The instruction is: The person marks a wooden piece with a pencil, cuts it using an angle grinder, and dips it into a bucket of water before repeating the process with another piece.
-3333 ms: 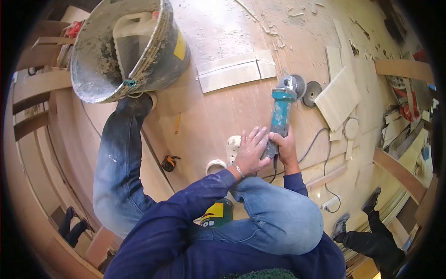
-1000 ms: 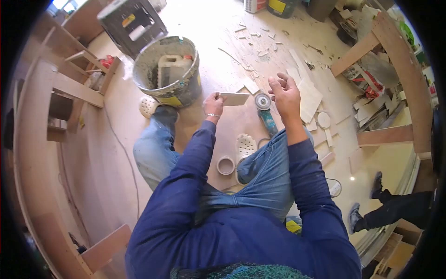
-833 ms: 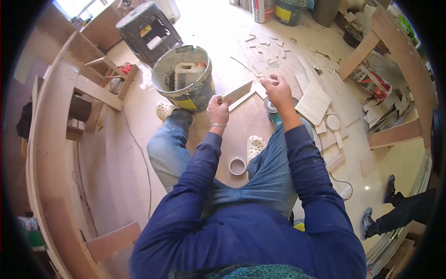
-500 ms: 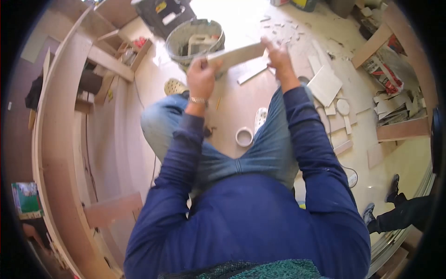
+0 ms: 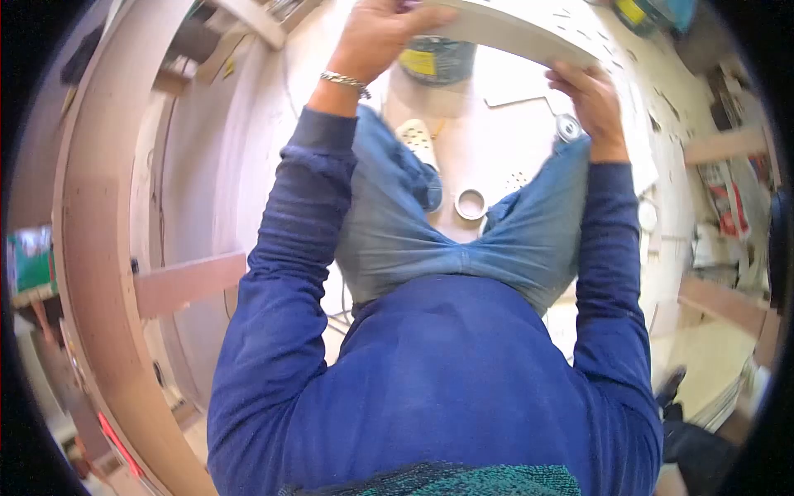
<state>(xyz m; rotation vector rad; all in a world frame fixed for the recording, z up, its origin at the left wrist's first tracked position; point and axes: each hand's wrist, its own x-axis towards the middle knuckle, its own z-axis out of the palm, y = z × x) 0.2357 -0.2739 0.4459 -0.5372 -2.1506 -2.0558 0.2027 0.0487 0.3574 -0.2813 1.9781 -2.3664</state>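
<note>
A long, flat, pale strip that looks like cut tile [image 5: 517, 35] spans my two hands near the top of the head view. My left hand [image 5: 382, 37], with a chain bracelet at its wrist, closes its thumb and fingers on the strip's left end. At the other end, my right hand [image 5: 592, 99] grips the strip's lower edge. Behind the strip stands a dark bucket [image 5: 438, 64] with a yellow label, its top hidden. A roll of tape [image 5: 471, 204] lies on the floor between my legs. Near my right knee is a round metal-faced object [image 5: 567, 126].
A wooden frame [image 5: 95, 248] runs along the left side. Small scraps lie scattered on the floor at the upper right. A red and white bag [image 5: 728, 202] rests by wooden pieces at the right. Another person's dark-clothed leg [image 5: 699, 442] shows at the lower right.
Both hands have come up and closer to the camera with the strip, which now slopes down to the right. The view has shifted, and the strip hides more of the floor.
</note>
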